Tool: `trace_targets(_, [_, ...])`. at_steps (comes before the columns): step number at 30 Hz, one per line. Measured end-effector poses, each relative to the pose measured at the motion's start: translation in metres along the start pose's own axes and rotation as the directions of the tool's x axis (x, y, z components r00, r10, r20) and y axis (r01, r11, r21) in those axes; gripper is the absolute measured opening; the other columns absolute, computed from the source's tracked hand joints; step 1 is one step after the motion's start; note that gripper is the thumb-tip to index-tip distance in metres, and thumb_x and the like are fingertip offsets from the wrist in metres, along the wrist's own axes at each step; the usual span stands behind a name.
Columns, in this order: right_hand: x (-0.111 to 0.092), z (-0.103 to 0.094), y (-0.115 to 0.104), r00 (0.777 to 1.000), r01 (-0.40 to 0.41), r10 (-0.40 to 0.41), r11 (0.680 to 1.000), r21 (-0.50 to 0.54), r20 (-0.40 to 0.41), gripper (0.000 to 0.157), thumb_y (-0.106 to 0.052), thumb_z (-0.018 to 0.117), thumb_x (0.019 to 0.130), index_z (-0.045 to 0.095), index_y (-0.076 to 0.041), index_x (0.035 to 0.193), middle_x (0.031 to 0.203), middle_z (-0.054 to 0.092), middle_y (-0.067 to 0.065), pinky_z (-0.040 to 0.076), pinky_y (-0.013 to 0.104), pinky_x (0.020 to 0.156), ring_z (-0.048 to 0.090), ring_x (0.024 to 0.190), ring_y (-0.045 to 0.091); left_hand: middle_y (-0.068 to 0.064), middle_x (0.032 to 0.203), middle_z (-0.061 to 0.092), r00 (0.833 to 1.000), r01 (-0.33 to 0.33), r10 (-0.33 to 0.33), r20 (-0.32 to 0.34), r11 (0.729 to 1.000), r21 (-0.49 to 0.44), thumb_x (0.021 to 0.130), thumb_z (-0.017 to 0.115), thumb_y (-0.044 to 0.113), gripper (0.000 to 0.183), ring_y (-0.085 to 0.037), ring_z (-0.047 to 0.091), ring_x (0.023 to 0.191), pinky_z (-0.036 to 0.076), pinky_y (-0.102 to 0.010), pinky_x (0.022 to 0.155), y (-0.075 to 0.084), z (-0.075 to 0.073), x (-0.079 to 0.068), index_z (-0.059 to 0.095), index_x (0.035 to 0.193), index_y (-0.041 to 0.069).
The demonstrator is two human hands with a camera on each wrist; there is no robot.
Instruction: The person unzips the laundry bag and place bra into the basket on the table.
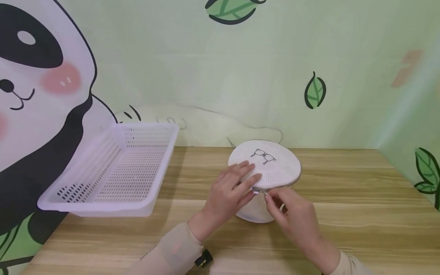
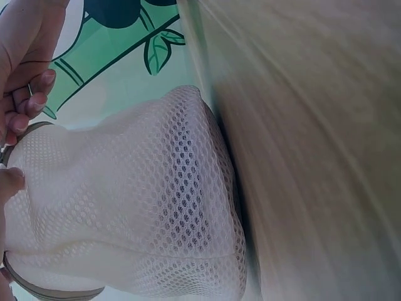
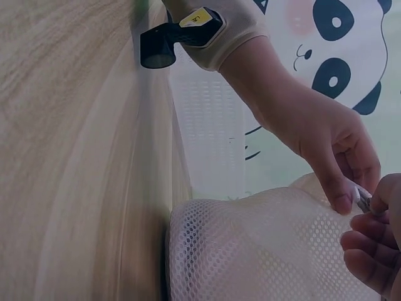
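A white mesh laundry bag [image 1: 278,164] stands upright on the table, its round lid printed with a pair of glasses. A zipper [image 1: 290,185] with grey-brown edging runs round the lid's rim. My left hand [image 1: 229,187] grips the front of that rim, fingers over the lid and thumb below at the zipper. Close beside the thumb, my right hand [image 1: 297,215] pinches the small zipper pull [image 3: 363,200] between thumb and forefinger. In the left wrist view the bag's honeycomb mesh side [image 2: 119,194] fills the middle, and only part of each hand shows at the left.
A white plastic basket [image 1: 159,168] with slotted walls stands left of the bag on the wood-grain table [image 1: 350,214]. Behind the table rises a green wall [image 1: 343,34] with a panda and leaves. A black wrist camera [image 1: 204,258] sits at the left sleeve.
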State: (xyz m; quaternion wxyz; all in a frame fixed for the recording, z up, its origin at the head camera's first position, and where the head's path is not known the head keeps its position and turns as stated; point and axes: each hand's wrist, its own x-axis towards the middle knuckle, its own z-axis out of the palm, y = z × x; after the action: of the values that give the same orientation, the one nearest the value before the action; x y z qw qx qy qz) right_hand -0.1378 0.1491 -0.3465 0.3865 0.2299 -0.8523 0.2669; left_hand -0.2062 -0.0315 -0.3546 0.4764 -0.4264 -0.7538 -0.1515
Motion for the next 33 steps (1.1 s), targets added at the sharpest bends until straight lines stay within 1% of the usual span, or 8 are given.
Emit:
trace_targets(3, [0.0008, -0.0016, 0.0004, 1.0, -0.005, 0.004, 1.0, 0.028, 0.003, 0.013, 0.001, 0.072, 0.076, 0.063, -0.008, 0.081, 0.072, 0.062, -0.003, 0.044, 0.006, 0.053, 0.056, 0.063, 0.001, -0.008, 0.123, 0.066, 0.999, -0.032, 0.032, -0.014, 0.999, -0.014, 0.081, 0.075, 0.028, 0.037, -0.022, 0.061, 0.119, 0.045, -0.033, 0.106, -0.0015, 0.0011, 0.0009, 0.068, 0.114, 0.015])
trace_targets(6, [0.0016, -0.0028, 0.0011, 1.0, -0.005, 0.005, 0.999, 0.033, 0.008, 0.013, 0.001, 0.071, 0.077, 0.063, -0.008, 0.082, 0.072, 0.062, -0.002, 0.044, 0.006, 0.053, 0.056, 0.064, 0.001, -0.008, 0.121, 0.067, 0.998, -0.052, 0.052, -0.024, 0.999, -0.015, 0.081, 0.074, 0.027, 0.035, -0.022, 0.061, 0.118, 0.046, -0.033, 0.104, -0.0026, 0.0017, 0.0014, 0.068, 0.113, 0.015])
trace_targets(14, [0.002, -0.0031, 0.0026, 1.0, 0.009, -0.009, 0.999, 0.047, -0.01, 0.014, 0.003, 0.071, 0.076, 0.063, -0.007, 0.082, 0.073, 0.062, -0.002, 0.044, 0.006, 0.054, 0.056, 0.064, 0.001, -0.004, 0.112, 0.07, 0.996, -0.072, 0.071, -0.062, 0.997, -0.005, 0.082, 0.073, 0.026, 0.028, -0.019, 0.065, 0.106, 0.053, -0.029, 0.093, -0.0037, 0.0012, 0.0023, 0.07, 0.107, 0.014])
trace_targets(23, [0.0016, -0.0028, 0.0023, 1.0, 0.007, -0.007, 1.0, 0.026, -0.01, 0.016, 0.002, 0.075, 0.073, 0.064, -0.006, 0.082, 0.073, 0.062, -0.001, 0.045, 0.006, 0.054, 0.056, 0.063, 0.002, -0.001, 0.107, 0.072, 0.992, -0.104, 0.104, -0.076, 0.995, 0.01, 0.085, 0.069, 0.023, 0.022, -0.017, 0.067, 0.101, 0.052, -0.026, 0.092, -0.0026, -0.0008, 0.0018, 0.072, 0.105, 0.013])
trace_targets(26, [0.0018, -0.0025, 0.0018, 1.0, 0.015, -0.014, 1.0, 0.018, -0.02, 0.018, 0.003, 0.075, 0.072, 0.064, -0.006, 0.082, 0.071, 0.062, -0.001, 0.046, 0.008, 0.053, 0.056, 0.062, 0.002, -0.002, 0.106, 0.072, 0.991, -0.099, 0.097, -0.09, 0.995, -0.021, 0.085, 0.069, 0.023, 0.022, -0.018, 0.067, 0.099, 0.053, -0.026, 0.091, -0.0023, -0.0009, 0.0021, 0.072, 0.104, 0.012])
trace_targets(29, [0.0021, -0.0017, 0.0015, 1.0, 0.015, -0.015, 1.0, 0.014, -0.02, 0.018, 0.002, 0.075, 0.072, 0.063, -0.007, 0.08, 0.068, 0.062, -0.003, 0.046, 0.008, 0.053, 0.055, 0.06, -0.001, -0.002, 0.105, 0.072, 0.992, -0.081, 0.073, -0.101, 0.994, -0.074, 0.083, 0.071, 0.022, 0.022, -0.019, 0.066, 0.097, 0.053, -0.027, 0.089, -0.003, 0.0002, 0.0016, 0.072, 0.102, 0.011])
trace_targets(33, [0.002, 0.0, 0.0013, 0.999, 0.031, -0.031, 0.999, 0.017, -0.017, 0.017, 0.002, 0.072, 0.072, 0.06, -0.01, 0.077, 0.062, 0.059, -0.006, 0.044, 0.007, 0.052, 0.052, 0.057, -0.003, -0.002, 0.104, 0.072, 0.995, -0.055, 0.042, -0.095, 0.988, -0.141, 0.08, 0.074, 0.019, 0.021, -0.019, 0.066, 0.097, 0.054, -0.028, 0.085, -0.0043, 0.0013, 0.0, 0.071, 0.099, 0.012])
